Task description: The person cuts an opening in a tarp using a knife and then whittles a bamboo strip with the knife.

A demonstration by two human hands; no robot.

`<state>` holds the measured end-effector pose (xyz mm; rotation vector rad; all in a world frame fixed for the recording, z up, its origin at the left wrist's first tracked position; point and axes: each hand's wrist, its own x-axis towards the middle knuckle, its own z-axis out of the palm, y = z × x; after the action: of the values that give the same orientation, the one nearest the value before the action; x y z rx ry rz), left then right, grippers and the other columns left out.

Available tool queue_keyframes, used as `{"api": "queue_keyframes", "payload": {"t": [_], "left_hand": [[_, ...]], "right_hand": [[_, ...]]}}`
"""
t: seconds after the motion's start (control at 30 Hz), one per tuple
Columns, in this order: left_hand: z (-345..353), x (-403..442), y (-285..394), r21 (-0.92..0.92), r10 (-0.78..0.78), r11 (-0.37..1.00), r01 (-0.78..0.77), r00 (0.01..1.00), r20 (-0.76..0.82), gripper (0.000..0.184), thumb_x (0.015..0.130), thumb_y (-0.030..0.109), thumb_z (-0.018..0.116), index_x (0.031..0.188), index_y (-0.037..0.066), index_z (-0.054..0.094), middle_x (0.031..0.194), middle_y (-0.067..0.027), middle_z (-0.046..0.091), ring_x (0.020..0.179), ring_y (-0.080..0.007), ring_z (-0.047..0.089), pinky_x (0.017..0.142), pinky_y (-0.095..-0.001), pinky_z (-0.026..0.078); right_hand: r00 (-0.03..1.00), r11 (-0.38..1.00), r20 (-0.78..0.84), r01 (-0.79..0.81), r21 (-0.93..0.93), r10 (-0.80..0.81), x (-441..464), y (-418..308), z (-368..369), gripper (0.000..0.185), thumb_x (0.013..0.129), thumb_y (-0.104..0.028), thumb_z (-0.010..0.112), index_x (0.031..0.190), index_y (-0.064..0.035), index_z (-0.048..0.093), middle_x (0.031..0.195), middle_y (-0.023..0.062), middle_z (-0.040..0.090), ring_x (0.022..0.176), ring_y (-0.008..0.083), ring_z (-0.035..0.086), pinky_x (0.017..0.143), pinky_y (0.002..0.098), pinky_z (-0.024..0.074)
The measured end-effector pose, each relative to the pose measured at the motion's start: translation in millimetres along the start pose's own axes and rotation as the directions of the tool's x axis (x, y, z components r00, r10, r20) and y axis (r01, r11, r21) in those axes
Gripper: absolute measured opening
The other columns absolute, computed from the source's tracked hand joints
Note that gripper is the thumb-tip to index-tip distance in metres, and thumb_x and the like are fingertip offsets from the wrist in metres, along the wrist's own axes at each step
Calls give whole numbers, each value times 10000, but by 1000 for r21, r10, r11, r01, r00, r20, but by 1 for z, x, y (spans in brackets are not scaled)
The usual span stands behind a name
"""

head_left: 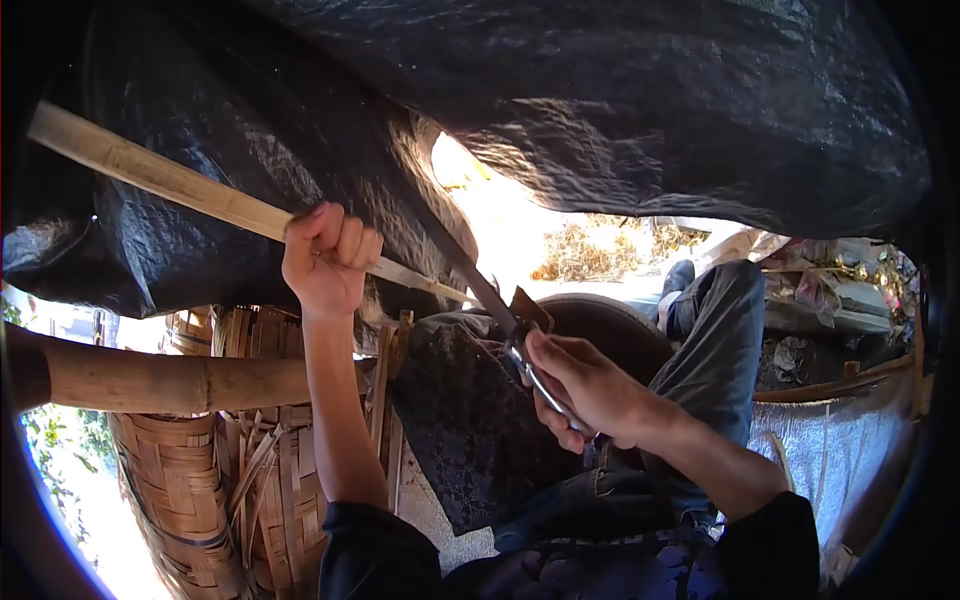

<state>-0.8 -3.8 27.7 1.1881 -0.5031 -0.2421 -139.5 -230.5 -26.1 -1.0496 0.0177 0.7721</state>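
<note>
My left hand (330,262) is wrapped round a long, flat bamboo strip (170,178), which slants from the upper left down toward the middle. In my right hand (585,385) is the handle of a knife (465,262); its long dark blade points up and to the left. The blade passes near the strip's lower end, and I cannot tell whether they touch. A dark cloth (450,420) lies over my lap, below both hands. My left palm and the knife handle are partly hidden by my fingers.
Black plastic sheeting (680,110) hangs overhead. A thick bamboo pole (150,378) crosses the left side, with woven baskets (175,480) beside and below it. A round dark object (600,335) sits behind my right hand. Clutter (840,300) lies at the right.
</note>
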Motion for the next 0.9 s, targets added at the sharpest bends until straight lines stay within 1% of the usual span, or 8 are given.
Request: {"api": "queue_keyframes", "payload": {"t": [0.17, 0.23, 0.27, 0.53, 0.7, 0.77, 0.83, 0.9], "left_hand": [[6, 4, 0, 1, -4, 1000, 4, 998, 68, 380, 861, 235, 375, 540, 145, 194, 445, 18, 154, 422, -106, 109, 447, -290, 144], [11, 6, -1, 25, -47, 999, 47, 999, 2, 381, 863, 236, 376, 538, 145, 197, 442, 16, 158, 422, -106, 113, 447, -288, 149], [9, 8, -1, 24, -39, 999, 39, 999, 12, 381, 863, 236, 376, 538, 145, 197, 442, 16, 158, 422, -106, 113, 447, -288, 149], [11, 11, -3, 21, -50, 999, 49, 997, 57, 378, 866, 246, 363, 540, 145, 200, 440, 17, 163, 428, -107, 116, 451, -285, 149], [6, 16, -3, -26, -32, 999, 34, 996, 88, 380, 884, 234, 353, 542, 155, 206, 434, 19, 158, 405, -111, 108, 436, -284, 156], [5, 13, -3, -17, -13, 1000, 15, 995, 102, 379, 883, 231, 353, 543, 155, 203, 435, 19, 159, 407, -107, 110, 435, -284, 154], [7, 9, -3, 3, -24, 1000, 24, 998, 54, 378, 882, 227, 352, 543, 155, 203, 434, 20, 158, 406, -103, 114, 434, -284, 152], [12, 9, -4, 16, -11, 1000, 10, 997, 70, 376, 883, 223, 347, 542, 154, 205, 430, 20, 160, 401, -102, 113, 432, -284, 152]], "right_hand": [[996, 990, 29, 78, 116, -82, 1, 11, 4, 477, 926, -510, 290, 836, -60, 422, 465, 39, 439, 319, 123, 453, 287, 231, 342], [991, 988, 13, -134, 80, 134, 15, 38, 2, 464, 934, -493, 280, 825, -65, 423, 463, 38, 434, 322, 121, 448, 292, 239, 348], [998, 990, -68, -28, -140, 18, 18, 41, 2, 449, 943, -474, 273, 819, -69, 422, 463, 35, 431, 324, 113, 439, 295, 234, 351], [998, 998, -37, 46, -48, -47, -2, 7, 5, 459, 940, -484, 283, 816, -66, 425, 487, 44, 451, 331, 117, 440, 298, 238, 351], [934, 943, -128, -327, 67, 333, 15, 49, -13, 408, 961, -424, 264, 835, -67, 418, 486, 31, 431, 344, 121, 452, 331, 251, 391], [950, 954, -96, -292, 72, 298, 9, 47, -13, 413, 955, -440, 266, 850, -71, 418, 487, 33, 426, 349, 124, 454, 328, 247, 388], [998, 1000, -57, -31, -2, 31, -6, 31, -7, 434, 948, -454, 285, 854, -55, 428, 491, 60, 453, 356, 151, 465, 325, 254, 373], [998, 998, -40, 47, 31, -45, -17, 14, 1, 430, 945, -459, 290, 862, -59, 425, 486, 58, 446, 344, 148, 447, 322, 250, 366]]}}
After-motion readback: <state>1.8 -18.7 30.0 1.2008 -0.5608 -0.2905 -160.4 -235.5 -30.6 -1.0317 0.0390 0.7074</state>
